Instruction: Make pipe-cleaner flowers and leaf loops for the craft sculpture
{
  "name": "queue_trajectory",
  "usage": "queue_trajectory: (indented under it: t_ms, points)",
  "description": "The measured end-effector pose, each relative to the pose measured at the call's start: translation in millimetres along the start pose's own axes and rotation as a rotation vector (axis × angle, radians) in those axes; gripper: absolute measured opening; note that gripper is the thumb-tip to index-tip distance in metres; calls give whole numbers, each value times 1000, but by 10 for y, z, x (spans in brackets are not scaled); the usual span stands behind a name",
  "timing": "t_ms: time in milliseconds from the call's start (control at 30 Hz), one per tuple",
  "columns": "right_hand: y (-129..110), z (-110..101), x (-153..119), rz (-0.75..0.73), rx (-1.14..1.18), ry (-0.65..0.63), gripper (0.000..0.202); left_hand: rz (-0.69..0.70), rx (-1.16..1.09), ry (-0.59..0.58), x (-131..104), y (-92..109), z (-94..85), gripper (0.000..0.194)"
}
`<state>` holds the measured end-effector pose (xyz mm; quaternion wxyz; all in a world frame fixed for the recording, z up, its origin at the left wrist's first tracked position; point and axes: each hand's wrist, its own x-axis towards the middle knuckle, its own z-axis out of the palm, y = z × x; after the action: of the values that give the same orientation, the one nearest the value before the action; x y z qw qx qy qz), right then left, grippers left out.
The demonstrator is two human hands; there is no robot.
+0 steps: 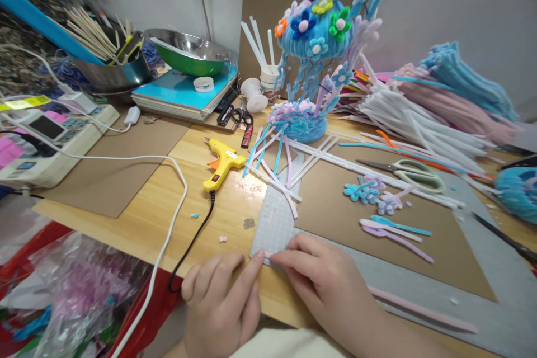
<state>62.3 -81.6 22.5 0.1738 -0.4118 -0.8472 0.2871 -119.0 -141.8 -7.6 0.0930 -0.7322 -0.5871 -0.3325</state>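
At the table's front edge, the fingertips of my left hand (226, 299) and my right hand (325, 277) meet over the corner of a grey cutting mat (272, 235). Between them shows a short bit of pale pink pipe cleaner (267, 255). My left index finger presses on its end, and the other left fingers are curled. My right thumb and index finger pinch it from the other side. A longer pink pipe cleaner (423, 310) emerges from behind my right wrist; whether it is the same piece is hidden.
A yellow glue gun (222, 163) lies ahead, its cord running beside my left hand. Behind stands a blue pipe-cleaner jellyfish (314, 39) with flowers. Cardboard (335, 207) holds small flowers (363, 190) and looped stems (398, 229). Scissors (415, 175) and pipe-cleaner bundles (419, 106) lie right.
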Motion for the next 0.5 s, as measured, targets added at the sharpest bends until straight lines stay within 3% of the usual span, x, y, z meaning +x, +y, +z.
queue_trajectory:
  t_ms: [500]
  points:
    - [15, -176, -66, 27, -13, -101, 29, -45, 19, -82, 48, 61, 3, 29]
